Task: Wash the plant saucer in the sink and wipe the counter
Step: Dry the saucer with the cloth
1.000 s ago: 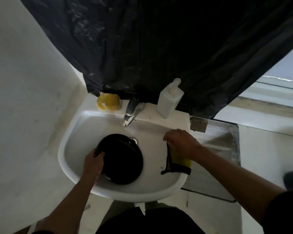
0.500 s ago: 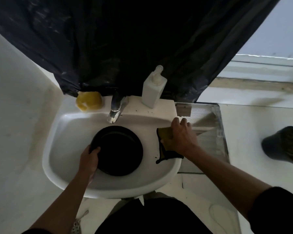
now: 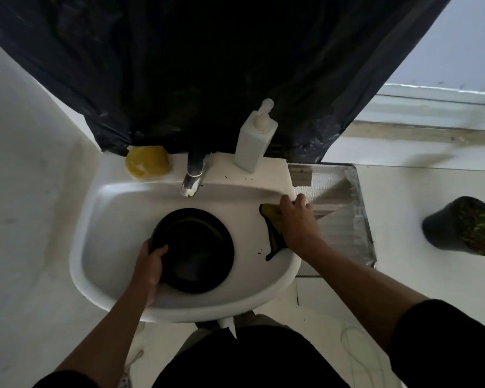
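A round black plant saucer [image 3: 199,253] lies in the basin of the white sink [image 3: 115,208], just under the tap. My left hand [image 3: 149,268] grips the saucer's near-left rim. My right hand [image 3: 298,222] presses flat on a yellow cloth with a dark edge [image 3: 272,228] against the sink's right rim. Most of the cloth is hidden under the hand. Small dark specks of soil dot the rim near the cloth.
A chrome tap [image 3: 193,175] stands at the back of the sink, a yellow sponge [image 3: 147,162] to its left and a white soap pump bottle [image 3: 254,141] to its right. A metal mesh tray [image 3: 339,217] adjoins the sink. A black potted plant [image 3: 459,226] sits far right. Black plastic sheeting [image 3: 207,65] hangs behind.
My right hand has slid the cloth along the sink's right rim from the near side toward the back. My left hand stays on the saucer. The view has shifted, bringing the potted plant in.
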